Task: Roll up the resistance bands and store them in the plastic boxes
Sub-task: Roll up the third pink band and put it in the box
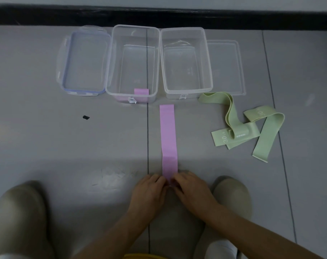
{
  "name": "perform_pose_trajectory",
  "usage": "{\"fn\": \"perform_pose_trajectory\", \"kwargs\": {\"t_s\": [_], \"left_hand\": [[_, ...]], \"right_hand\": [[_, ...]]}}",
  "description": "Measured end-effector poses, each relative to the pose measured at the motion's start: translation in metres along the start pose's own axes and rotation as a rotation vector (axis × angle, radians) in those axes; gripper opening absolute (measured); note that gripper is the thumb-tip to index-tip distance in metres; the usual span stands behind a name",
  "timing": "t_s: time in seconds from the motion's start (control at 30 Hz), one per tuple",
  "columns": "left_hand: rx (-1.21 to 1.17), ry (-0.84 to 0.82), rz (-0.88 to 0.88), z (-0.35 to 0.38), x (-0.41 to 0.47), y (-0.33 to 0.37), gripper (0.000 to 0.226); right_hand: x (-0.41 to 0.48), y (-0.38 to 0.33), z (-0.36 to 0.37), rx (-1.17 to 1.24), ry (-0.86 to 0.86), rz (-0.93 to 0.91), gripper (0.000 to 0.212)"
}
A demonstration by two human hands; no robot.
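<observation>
A pink resistance band lies flat and straight on the grey floor, running from my hands toward the boxes. My left hand and my right hand meet at its near end and pinch it with curled fingers. Two clear plastic boxes stand side by side at the back. The left box holds a rolled pink band against its near wall. Nothing lies inside the right box. Loose green bands lie tangled to the right.
A clear lid with a blue seal lies left of the boxes. A plain clear lid lies right of them. A black wall skirting runs behind. My two shoes flank my hands. A dark spot marks the floor.
</observation>
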State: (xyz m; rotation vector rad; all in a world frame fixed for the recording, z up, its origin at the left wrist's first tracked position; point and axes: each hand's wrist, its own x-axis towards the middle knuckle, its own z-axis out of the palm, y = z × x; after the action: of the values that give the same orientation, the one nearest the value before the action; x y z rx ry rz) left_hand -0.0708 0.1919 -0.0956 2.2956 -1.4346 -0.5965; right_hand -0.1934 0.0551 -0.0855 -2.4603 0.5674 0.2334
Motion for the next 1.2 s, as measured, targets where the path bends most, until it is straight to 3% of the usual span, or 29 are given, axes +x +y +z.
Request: {"fn": "perform_pose_trajectory", "kwargs": {"t_s": [0.27, 0.5, 0.73, 1.03, 1.2], "left_hand": [[-0.033, -0.015, -0.126, -0.004, 0.005, 0.005, 0.012], [0.015, 0.016, 0.016, 0.002, 0.001, -0.002, 0.021], [0.012, 0.030, 0.086, -0.001, 0.001, -0.006, 0.013], [-0.003, -0.051, -0.124, 0.001, 0.013, 0.001, 0.025], [-0.075, -0.028, -0.194, -0.004, 0.013, 0.007, 0.012]], "right_hand": [[0.004, 0.001, 0.002, -0.051, 0.024, 0.028, 0.012], [0.001, -0.002, -0.001, -0.111, 0.037, -0.071, 0.015], [0.003, -0.002, 0.001, -0.117, 0.085, -0.067, 0.016], [0.006, 0.000, 0.002, -0.028, 0.029, 0.052, 0.016], [0.011, 0.002, 0.001, 0.014, -0.013, 0.084, 0.013]]}}
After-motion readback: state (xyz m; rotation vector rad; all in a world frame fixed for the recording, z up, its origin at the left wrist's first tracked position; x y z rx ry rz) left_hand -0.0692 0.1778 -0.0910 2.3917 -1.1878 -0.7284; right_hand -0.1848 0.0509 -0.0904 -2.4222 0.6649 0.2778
